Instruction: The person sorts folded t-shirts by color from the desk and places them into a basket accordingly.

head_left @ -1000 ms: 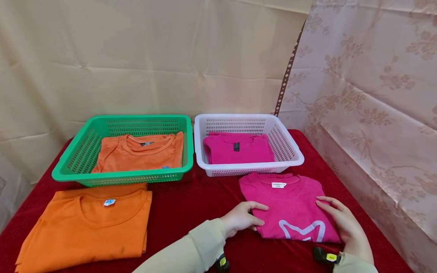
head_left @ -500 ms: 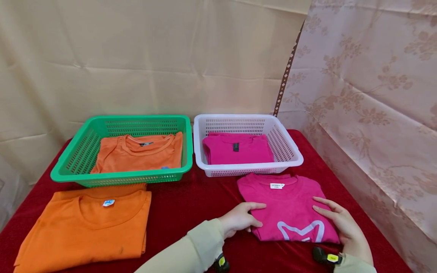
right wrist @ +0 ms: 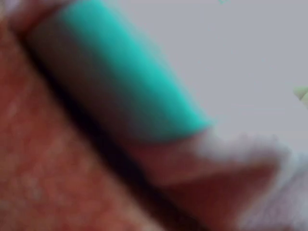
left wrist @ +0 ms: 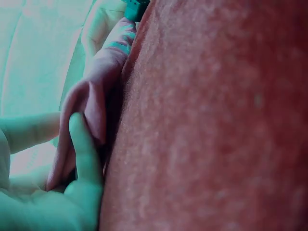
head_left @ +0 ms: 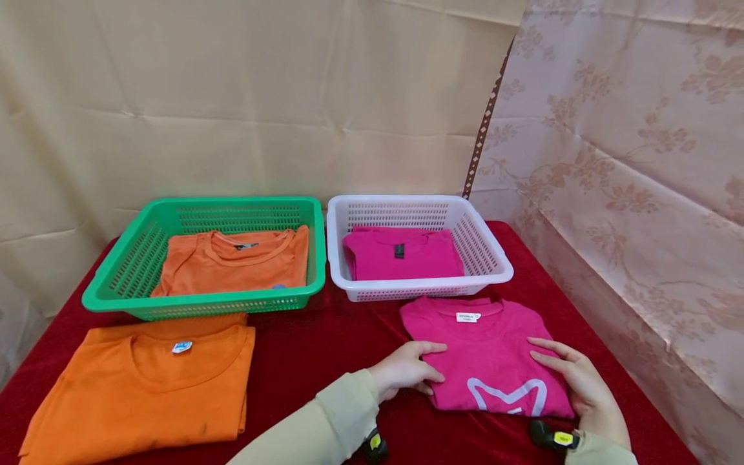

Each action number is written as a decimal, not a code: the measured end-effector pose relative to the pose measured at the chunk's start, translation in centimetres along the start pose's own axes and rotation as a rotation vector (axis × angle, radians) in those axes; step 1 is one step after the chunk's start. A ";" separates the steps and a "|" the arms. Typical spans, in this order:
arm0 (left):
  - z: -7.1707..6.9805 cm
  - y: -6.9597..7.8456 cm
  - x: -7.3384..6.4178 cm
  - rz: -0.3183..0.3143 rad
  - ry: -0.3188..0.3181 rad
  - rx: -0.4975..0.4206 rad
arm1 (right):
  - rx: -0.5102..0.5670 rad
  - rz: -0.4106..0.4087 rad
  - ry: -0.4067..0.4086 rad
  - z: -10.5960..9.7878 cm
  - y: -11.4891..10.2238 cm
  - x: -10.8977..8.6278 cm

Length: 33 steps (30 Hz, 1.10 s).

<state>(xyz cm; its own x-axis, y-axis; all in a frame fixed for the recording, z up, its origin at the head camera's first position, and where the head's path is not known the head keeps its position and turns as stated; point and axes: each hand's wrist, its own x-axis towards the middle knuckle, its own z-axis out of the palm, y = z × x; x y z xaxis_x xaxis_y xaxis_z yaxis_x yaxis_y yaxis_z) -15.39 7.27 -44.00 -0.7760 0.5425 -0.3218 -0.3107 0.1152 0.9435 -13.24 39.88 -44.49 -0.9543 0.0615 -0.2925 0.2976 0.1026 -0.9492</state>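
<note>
A folded magenta T-shirt (head_left: 482, 349) with a white collar label and a pale star outline lies at the front right of the red cloth. At its left edge my left hand (head_left: 401, 371) pinches the folded layers, some fingertips on top and others tucked under. The left wrist view shows a finger (left wrist: 84, 144) against the shirt's rolled edge (left wrist: 89, 101). My right hand (head_left: 587, 381) holds the opposite edge, two fingertips lying on the fabric and the rest hidden. In the right wrist view, a blurred finger (right wrist: 120, 82) lies close to the red cloth beside the fabric.
Behind the shirt stands a white basket (head_left: 496, 268) with a folded magenta T-shirt (head_left: 407, 258). Left of it, a green basket (head_left: 122, 300) holds an orange T-shirt (head_left: 244, 258). Another folded orange T-shirt (head_left: 151, 394) lies at front left. A patterned curtain (head_left: 628, 194) borders the right side.
The whole head view has drifted slightly, so things appear a little further left. Both hands stay at the same edges of the magenta T-shirt, which still lies on the cloth.
</note>
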 end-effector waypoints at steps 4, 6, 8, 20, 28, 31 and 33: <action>0.3 0.4 -0.1 0.106 0.083 0.236 | -0.026 0.019 -0.001 0.1 0.1 0.0; 0.5 0.5 -0.3 0.161 0.133 0.379 | -0.043 0.035 -0.004 0.2 0.0 -0.1; 0.6 0.7 -0.4 0.196 0.170 0.485 | -0.062 0.047 -0.003 0.3 0.0 -0.1; 1.0 1.5 -1.3 0.229 0.176 0.601 | 0.053 0.034 -0.037 0.3 -0.6 -0.5; 1.7 1.9 -2.5 0.303 0.165 0.671 | 0.083 -0.051 -0.117 0.2 -0.3 -1.1; 1.6 2.2 -2.9 0.324 0.154 0.641 | 0.093 -0.106 -0.153 0.2 -0.2 -1.2; 1.5 2.4 -3.2 0.338 0.150 0.620 | 0.105 -0.144 -0.171 0.2 -0.2 -1.2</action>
<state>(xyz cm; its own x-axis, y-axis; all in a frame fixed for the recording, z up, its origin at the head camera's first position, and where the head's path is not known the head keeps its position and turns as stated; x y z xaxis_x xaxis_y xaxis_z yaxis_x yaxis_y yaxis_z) -12.81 7.10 -40.59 -0.8557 0.5167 0.0303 0.2935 0.4363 0.8506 -12.13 39.62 -44.00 -0.9802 -0.1163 -0.1602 0.1620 -0.0058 -0.9868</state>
